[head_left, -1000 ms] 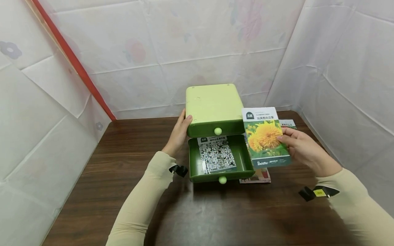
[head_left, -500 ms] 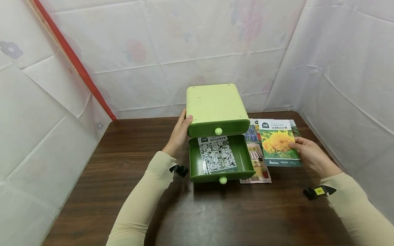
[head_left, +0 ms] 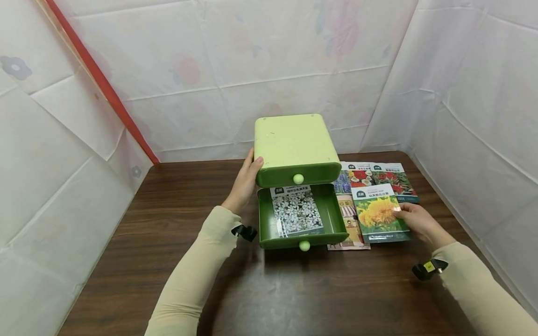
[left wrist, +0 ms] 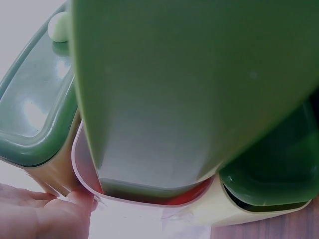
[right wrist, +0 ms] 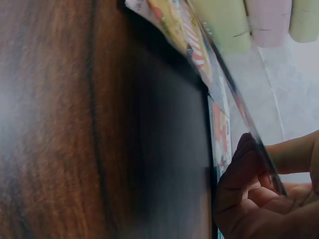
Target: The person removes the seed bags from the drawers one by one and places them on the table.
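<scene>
In the head view my left hand [head_left: 243,183] rests against the left side of a light-green drawer cabinet [head_left: 296,140], thumb at its front corner. Its fingers are partly hidden behind the cabinet. A dark green middle drawer [head_left: 335,219] is pulled out. Inside lies a flower seed packet [head_left: 297,213] with white blossoms. My right hand [head_left: 420,226] pinches the right edge of a sunflower seed packet [head_left: 374,224], to the right of the drawer. Seen edge-on in the right wrist view, this packet [right wrist: 249,119] tilts away from the packets lying behind it.
Several other packets lie right of the cabinet: one with red flowers [head_left: 392,182], a mixed-flower one [head_left: 360,175], a purple-flower one [head_left: 342,183] and a pink-and-yellow one [head_left: 352,228]. The brown table [head_left: 189,196] meets white cloth walls [head_left: 235,70] behind and at the sides.
My right hand has carried the sunflower packet right and down, from beside the cabinet to low over the table, uncovering the packets behind. The left hand stays on the cabinet.
</scene>
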A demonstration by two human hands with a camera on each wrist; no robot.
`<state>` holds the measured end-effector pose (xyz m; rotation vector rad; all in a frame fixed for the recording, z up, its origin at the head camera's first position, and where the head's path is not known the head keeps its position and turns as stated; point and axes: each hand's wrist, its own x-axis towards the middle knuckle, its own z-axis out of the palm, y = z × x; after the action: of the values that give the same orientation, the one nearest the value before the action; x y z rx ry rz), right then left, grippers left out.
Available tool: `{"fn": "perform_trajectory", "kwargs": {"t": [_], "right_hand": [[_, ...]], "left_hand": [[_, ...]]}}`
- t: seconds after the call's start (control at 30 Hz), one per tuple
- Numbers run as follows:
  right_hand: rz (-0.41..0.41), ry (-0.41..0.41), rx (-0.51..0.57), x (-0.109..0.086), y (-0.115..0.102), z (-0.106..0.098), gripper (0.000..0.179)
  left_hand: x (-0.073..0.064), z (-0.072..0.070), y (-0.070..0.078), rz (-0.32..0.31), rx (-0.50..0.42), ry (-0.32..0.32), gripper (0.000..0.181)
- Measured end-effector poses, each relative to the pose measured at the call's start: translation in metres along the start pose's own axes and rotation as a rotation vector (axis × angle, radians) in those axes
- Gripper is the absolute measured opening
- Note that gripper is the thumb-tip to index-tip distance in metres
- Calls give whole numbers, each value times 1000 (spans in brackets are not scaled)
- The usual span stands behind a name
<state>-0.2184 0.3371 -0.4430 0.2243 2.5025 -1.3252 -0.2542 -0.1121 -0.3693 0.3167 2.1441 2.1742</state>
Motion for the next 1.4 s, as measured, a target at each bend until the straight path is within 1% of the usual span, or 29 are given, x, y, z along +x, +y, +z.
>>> {"fn": "perform_trajectory", "kwargs": {"t": [0.2,0.33,0.47,0.6,0.83,0.97,1.1,1.23,1.33,1.4], "right_hand": [[-13,21,-200,0,3,2,43],[-16,22,-259,0,7,0,42],[-5,14,-298,3,11,-3,48],[11,7,-294,4,13,-3,50],[20,15,-266,6,14,-4,34],[10,12,-273,7,14,-5,30],[9,15,-285,7,13,-5,32],[19,26,-298,7,11,-6,38],[22,31,-305,8,11,-7,41],[25,33,-307,8,11,-8,41]], "left_hand": [[-1,-1,1,-10,12,4,72],[-1,-1,1,-10,19,-2,70],[0,-1,0,-1,22,-9,67],[0,-1,0,2,22,-4,67],[0,-1,0,8,35,-2,70],[0,-1,0,19,50,0,71],[1,-2,-1,20,51,1,71],[1,-1,-1,11,52,-2,69],[0,-1,3,1,50,-9,68],[-4,1,10,-10,49,-12,67]]}}
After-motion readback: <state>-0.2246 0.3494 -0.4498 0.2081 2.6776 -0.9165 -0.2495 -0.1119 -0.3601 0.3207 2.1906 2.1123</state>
